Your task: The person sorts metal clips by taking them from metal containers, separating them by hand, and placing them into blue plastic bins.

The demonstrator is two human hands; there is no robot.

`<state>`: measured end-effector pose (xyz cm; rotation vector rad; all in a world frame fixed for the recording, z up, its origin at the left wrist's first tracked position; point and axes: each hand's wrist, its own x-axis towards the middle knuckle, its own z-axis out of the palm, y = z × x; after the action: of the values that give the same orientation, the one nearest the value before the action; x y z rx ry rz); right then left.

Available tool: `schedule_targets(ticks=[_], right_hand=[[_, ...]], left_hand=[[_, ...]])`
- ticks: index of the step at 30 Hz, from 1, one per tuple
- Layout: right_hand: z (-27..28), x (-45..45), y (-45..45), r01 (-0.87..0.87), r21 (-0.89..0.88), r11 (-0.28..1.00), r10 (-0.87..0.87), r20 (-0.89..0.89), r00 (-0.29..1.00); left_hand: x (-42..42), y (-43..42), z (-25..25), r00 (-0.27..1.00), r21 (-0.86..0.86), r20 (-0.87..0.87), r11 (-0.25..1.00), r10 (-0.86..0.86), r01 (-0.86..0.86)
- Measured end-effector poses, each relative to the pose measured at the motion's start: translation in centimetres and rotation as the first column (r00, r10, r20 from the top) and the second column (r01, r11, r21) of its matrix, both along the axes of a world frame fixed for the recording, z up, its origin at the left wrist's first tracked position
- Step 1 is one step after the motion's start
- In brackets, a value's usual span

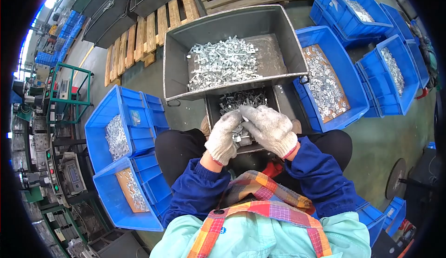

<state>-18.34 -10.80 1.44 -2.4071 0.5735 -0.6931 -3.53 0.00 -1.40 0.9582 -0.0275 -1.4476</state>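
Note:
Both hands wear off-white gloves and meet over a lower metal bin (211, 107) that holds small metal parts. My left hand (224, 136) has its fingers drawn together around something I cannot make out. My right hand (270, 129) touches it, thumb and fingers pinched at the same spot. Beneath and between the hands, shiny metal pieces (242, 136) show in the lower bin. Just beyond stands a large grey metal bin (174, 70) with a heap of small silvery metal parts (223, 63).
Blue crates with metal parts stand at the left (100, 114), lower left (111, 207), right (355, 84) and upper right (334, 9). Wooden pallets (148, 32) lie beyond. Machines with green frames (69, 88) line the far left. A round disc (396, 179) stands at the lower right.

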Motion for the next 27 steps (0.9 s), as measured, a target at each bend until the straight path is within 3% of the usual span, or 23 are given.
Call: schedule_targets(ticks=[4,7,10,19,27], right_hand=[[1.0,0.1,-0.4,0.052,0.151,0.987,-0.039,-0.083,0.996],[-0.1,0.1,-0.8,0.015,0.13,0.991,-0.017,0.014,1.0],[-0.2,0.1,-0.8,0.032,0.227,0.973,-0.029,-0.015,0.999],[-0.2,-0.2,-0.8,-0.001,0.14,0.99,-0.008,0.058,0.998],[0.3,-0.1,-0.9,0.07,0.372,0.926,-0.065,-0.027,0.998]], left_hand=[[-0.2,-0.1,1.0,1.0,-0.021,-0.023,1.0,-0.012,0.011],[-0.3,-0.4,1.7,0.999,-0.049,-0.031,0.999,-0.025,0.023],[-0.3,-0.3,1.5,0.998,-0.063,0.004,0.996,-0.057,0.057],[-0.3,-0.3,1.9,0.996,-0.038,0.046,0.996,-0.074,0.076],[-0.2,-0.3,1.7,0.996,-0.053,0.022,0.994,-0.09,0.091]])
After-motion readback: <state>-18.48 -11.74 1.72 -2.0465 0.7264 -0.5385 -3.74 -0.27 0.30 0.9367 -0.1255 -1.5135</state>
